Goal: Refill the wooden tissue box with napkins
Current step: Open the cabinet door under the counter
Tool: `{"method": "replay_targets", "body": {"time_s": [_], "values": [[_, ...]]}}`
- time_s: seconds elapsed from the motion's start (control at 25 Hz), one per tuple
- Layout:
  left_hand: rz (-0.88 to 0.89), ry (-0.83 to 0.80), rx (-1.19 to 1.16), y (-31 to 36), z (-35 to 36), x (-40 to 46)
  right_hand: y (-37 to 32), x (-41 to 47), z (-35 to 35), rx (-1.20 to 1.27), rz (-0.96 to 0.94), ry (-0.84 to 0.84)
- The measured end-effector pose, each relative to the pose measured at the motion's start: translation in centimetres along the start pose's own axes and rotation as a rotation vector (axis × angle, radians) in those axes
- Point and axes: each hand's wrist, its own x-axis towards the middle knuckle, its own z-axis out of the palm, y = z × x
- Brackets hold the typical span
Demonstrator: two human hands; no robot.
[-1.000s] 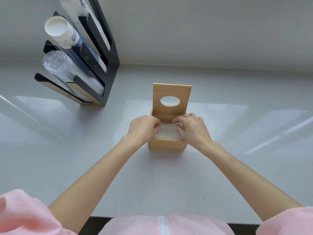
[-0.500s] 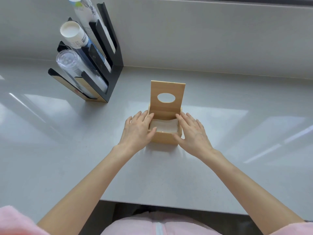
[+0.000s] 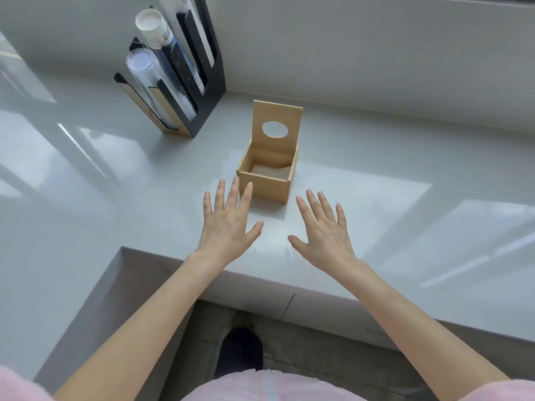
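The wooden tissue box [image 3: 265, 185] stands on the grey counter with its lid [image 3: 276, 128] raised upright at the back; the lid has an oval hole. White napkins [image 3: 270, 171] lie low inside the box. My left hand [image 3: 227, 224] hovers flat just in front of the box's left corner, fingers spread, holding nothing. To the right of it, my right hand [image 3: 325, 231] is held the same way, fingers apart and empty, a little short of the box's front right corner.
A black and wood cup holder [image 3: 185, 82] with stacked paper and clear plastic cups leans at the back left against the wall. The counter's front edge [image 3: 289, 285] runs below my wrists, with the floor and a dark shoe beneath.
Both hands left the box and pulled back toward me, fingers now spread. The camera also backed away, so the counter edge and floor came into view.
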Motion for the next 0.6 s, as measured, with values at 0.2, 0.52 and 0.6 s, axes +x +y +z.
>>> {"method": "replay_targets", "body": {"time_s": [0.2,0.52,0.6], "values": [[-0.077,-0.019,0.009,1.4,0.9,-6.2,0.0,-5.2,0.9,-0.016,-0.060,-0.028],[-0.113,0.007,-0.052,1.8,2.2,-13.5,-1.5,-11.3,2.8,-0.005,-0.110,-0.050],[-0.100,0.006,-0.046,1.4,2.3,-14.7,-2.2,-12.5,3.1,-0.009,-0.096,-0.052]]}}
